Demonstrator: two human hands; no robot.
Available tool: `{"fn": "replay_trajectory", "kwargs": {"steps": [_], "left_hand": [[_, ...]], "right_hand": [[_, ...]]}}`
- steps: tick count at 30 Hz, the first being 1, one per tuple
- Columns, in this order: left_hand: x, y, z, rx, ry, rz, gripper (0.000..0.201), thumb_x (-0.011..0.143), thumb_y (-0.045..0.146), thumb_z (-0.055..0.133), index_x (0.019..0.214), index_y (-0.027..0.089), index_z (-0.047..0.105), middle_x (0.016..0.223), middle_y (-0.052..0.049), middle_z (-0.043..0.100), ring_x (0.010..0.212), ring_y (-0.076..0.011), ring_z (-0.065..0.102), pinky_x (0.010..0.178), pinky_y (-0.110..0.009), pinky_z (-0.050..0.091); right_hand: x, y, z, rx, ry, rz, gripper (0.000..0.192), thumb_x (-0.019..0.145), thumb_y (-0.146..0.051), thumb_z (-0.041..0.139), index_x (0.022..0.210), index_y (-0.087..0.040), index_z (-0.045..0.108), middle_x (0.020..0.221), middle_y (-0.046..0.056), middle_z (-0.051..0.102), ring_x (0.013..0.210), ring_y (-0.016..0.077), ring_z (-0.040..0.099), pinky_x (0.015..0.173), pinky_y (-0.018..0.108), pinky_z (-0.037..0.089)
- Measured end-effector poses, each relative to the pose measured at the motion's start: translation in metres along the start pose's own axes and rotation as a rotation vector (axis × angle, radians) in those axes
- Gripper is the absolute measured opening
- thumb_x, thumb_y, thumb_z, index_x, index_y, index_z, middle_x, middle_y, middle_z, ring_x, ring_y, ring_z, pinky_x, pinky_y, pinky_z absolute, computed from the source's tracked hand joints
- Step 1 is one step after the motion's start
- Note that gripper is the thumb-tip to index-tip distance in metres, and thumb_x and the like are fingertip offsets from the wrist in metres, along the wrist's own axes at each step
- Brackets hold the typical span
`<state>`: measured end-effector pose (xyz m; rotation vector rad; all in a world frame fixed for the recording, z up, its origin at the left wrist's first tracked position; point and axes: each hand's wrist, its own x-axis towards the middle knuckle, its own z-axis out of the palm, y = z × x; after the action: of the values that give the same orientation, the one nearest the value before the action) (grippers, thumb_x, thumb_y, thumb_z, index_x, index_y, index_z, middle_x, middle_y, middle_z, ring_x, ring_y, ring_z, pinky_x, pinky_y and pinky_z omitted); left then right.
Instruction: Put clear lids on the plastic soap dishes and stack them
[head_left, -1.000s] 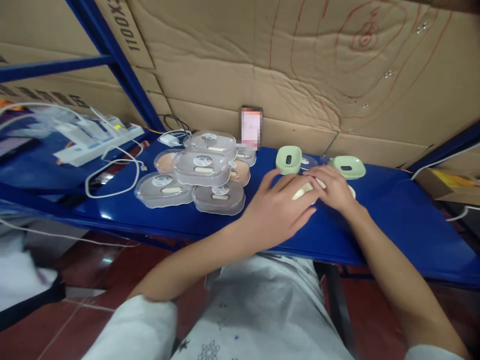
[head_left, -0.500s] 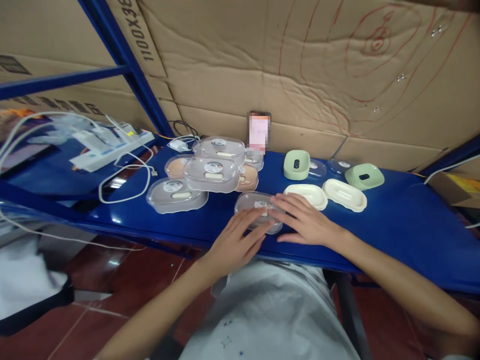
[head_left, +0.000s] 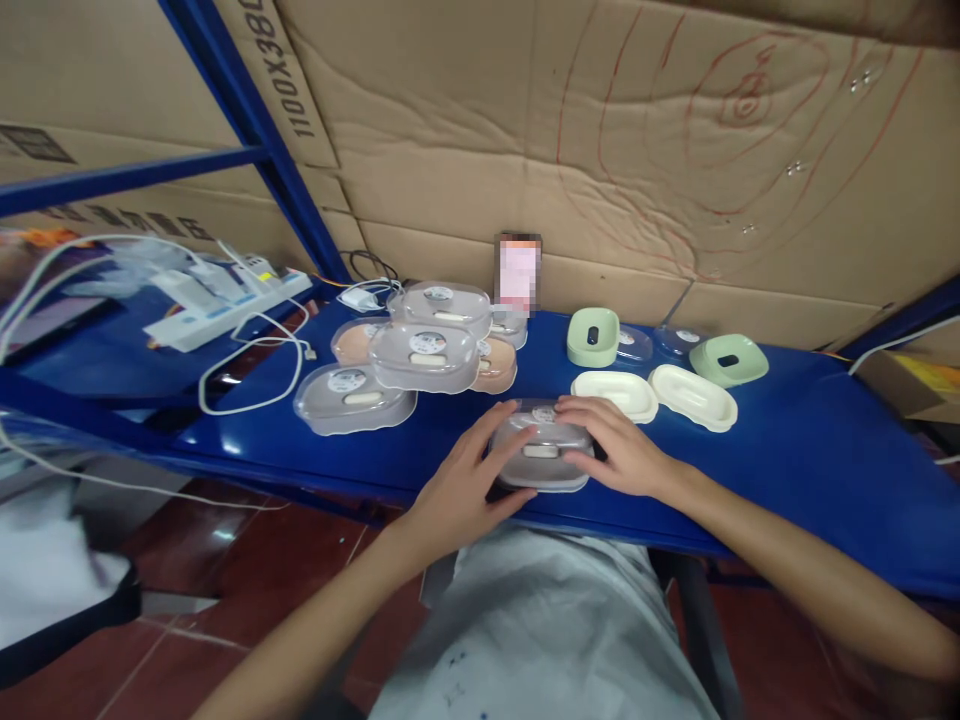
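While my left hand [head_left: 457,490] and right hand [head_left: 621,455] grip it from both sides — 1 clear lidded case [head_left: 541,458], on blue counter [head_left: 787,450], fingers closed around its ends — 2 cream trays [head_left: 652,396] just behind.

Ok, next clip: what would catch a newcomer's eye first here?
First, the two hands at the near edge of the blue shelf: the left hand and right hand grip a clear-lidded soap box from either side. To its left sits a pile of similar boxes. Behind it lie two cream trays and two green bases, against a cardboard wall scrawled with red lines.
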<state>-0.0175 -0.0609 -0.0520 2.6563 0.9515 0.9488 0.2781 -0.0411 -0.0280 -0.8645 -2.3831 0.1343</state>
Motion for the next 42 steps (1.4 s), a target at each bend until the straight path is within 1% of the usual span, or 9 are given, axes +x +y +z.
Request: {"fn": "replay_trajectory", "kwargs": {"steps": [5,9,15,22,27,30,34,37,42], "left_hand": [[0.000,-0.003,0.003,0.045,0.031,0.057,0.054,0.105,0.030,0.069,0.157,0.027,0.051,0.170,-0.014,0.043,0.164,-0.0371,0.032,0.128,-0.061,0.043],[-0.001,-0.001,0.003,0.012,0.049,0.026,0.062,0.104,0.028,0.069,0.161,0.027,0.044,0.175,-0.018,0.032,0.164,-0.0382,0.033,0.128,-0.062,0.044],[0.000,0.001,0.002,0.003,0.045,-0.030,0.072,0.102,0.026,0.072,0.166,0.028,0.040,0.182,-0.016,0.012,0.168,-0.0402,0.024,0.130,-0.060,0.041],[-0.003,-0.004,0.006,0.041,-0.005,0.039,0.058,0.104,0.029,0.069,0.159,0.025,0.050,0.179,-0.016,0.022,0.167,-0.0397,0.025,0.129,-0.062,0.041],[0.001,0.002,0.004,0.095,0.006,0.030,0.082,0.099,0.033,0.077,0.169,0.023,0.036,0.181,-0.021,0.012,0.166,-0.0445,0.026,0.126,-0.065,0.043],[0.010,0.000,0.006,0.148,0.018,0.126,0.090,0.098,0.037,0.078,0.171,0.023,0.029,0.181,-0.023,0.011,0.166,-0.0459,0.025,0.125,-0.068,0.041],[0.033,-0.009,0.012,0.204,0.063,0.241,0.089,0.099,0.031,0.075,0.172,0.026,0.025,0.182,-0.022,0.009,0.166,-0.0433,0.026,0.129,-0.068,0.034],[0.054,-0.012,0.017,0.227,0.049,0.243,0.085,0.100,0.033,0.073,0.171,0.027,0.027,0.182,-0.022,0.013,0.165,-0.0435,0.027,0.130,-0.069,0.029],[0.076,-0.009,0.020,0.244,-0.113,0.260,0.066,0.102,0.037,0.070,0.163,0.029,0.045,0.175,-0.020,0.034,0.162,-0.0407,0.036,0.132,-0.069,0.021]], "right_hand": [[0.001,-0.010,-0.005,-0.254,0.120,-0.120,0.033,0.108,-0.027,0.058,0.141,-0.024,0.064,0.137,0.010,0.075,0.136,0.0264,0.066,0.118,0.051,0.045],[0.001,-0.022,-0.004,-0.358,0.026,-0.320,0.039,0.109,-0.044,0.061,0.138,-0.020,0.069,0.129,0.009,0.079,0.131,0.0240,0.068,0.118,0.045,0.040],[-0.001,-0.019,0.004,-0.443,-0.086,-0.252,0.057,0.105,-0.056,0.064,0.144,-0.015,0.067,0.145,0.018,0.070,0.138,0.0297,0.061,0.118,0.048,0.038],[0.002,-0.015,0.003,-0.382,-0.107,-0.208,0.051,0.106,-0.056,0.061,0.133,-0.014,0.072,0.143,0.021,0.069,0.136,0.0320,0.060,0.116,0.051,0.043],[0.002,-0.012,-0.003,-0.265,0.032,-0.276,0.034,0.107,-0.047,0.060,0.116,-0.018,0.074,0.123,0.016,0.075,0.126,0.0284,0.066,0.109,0.049,0.048],[0.000,-0.009,-0.014,-0.225,0.148,-0.305,0.025,0.103,-0.042,0.064,0.108,-0.019,0.072,0.108,0.011,0.076,0.112,0.0258,0.071,0.100,0.046,0.052],[-0.002,-0.001,-0.038,-0.181,0.251,-0.230,0.021,0.098,-0.038,0.067,0.104,-0.018,0.073,0.099,0.009,0.072,0.098,0.0252,0.072,0.091,0.045,0.055],[-0.004,0.013,-0.057,-0.222,0.318,-0.161,0.021,0.098,-0.037,0.065,0.103,-0.019,0.076,0.098,0.009,0.071,0.095,0.0257,0.073,0.089,0.046,0.056],[-0.020,0.052,-0.079,-0.422,0.420,0.006,0.018,0.098,-0.034,0.069,0.111,-0.024,0.077,0.099,0.007,0.072,0.094,0.0265,0.074,0.090,0.046,0.055]]}}
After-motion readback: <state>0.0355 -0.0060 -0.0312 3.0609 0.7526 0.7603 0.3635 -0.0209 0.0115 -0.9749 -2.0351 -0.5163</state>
